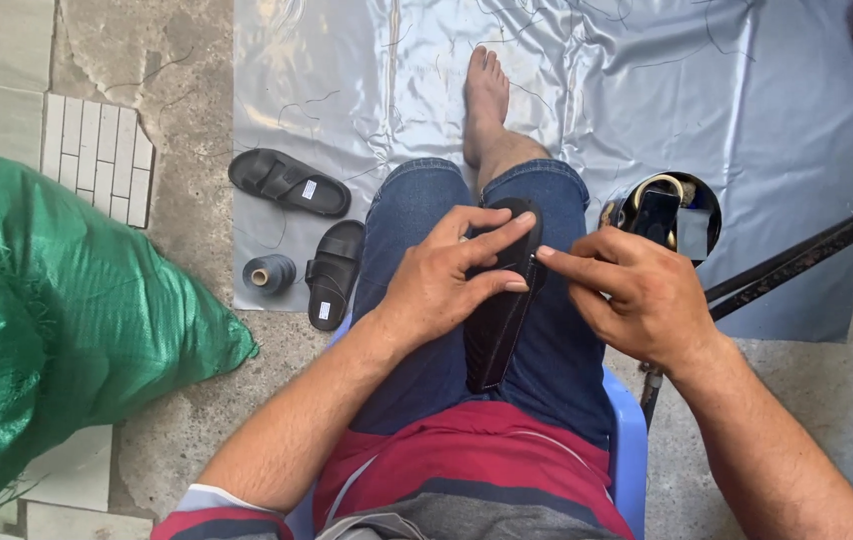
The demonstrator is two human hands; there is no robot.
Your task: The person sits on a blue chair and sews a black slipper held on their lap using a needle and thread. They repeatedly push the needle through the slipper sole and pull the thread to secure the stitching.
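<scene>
resting lengthwise on the person's lap, a black shoe sole piece point(500, 315) lies across the blue jeans point(417, 220), its rounded end pointing away toward the knees; the left hand point(447, 275) wraps over its left edge, thumb underneath and fingers laid flat across the top, gripping the piece; the right hand point(637, 295) comes in from the other side with fingers curled and forefinger and thumb pinched together right at the sole's right edge, though whether they hold anything small there i cannot tell; the person sits on a light blue plastic chair point(629, 430), wearing a red and grey striped shirt point(467, 470), one bare foot point(487, 95) stretched out on a shiny silver sheet point(777, 130) strewn with thread scraps; a round black container point(669, 215) of tools sits just beside the right hand; to the left, two black sandals point(292, 183) lie at the sheet's edge, with a grey thread spool point(269, 273) beside the nearer one; a green woven sack point(67, 310) fills the far left, on the concrete floor point(187, 90).
</scene>
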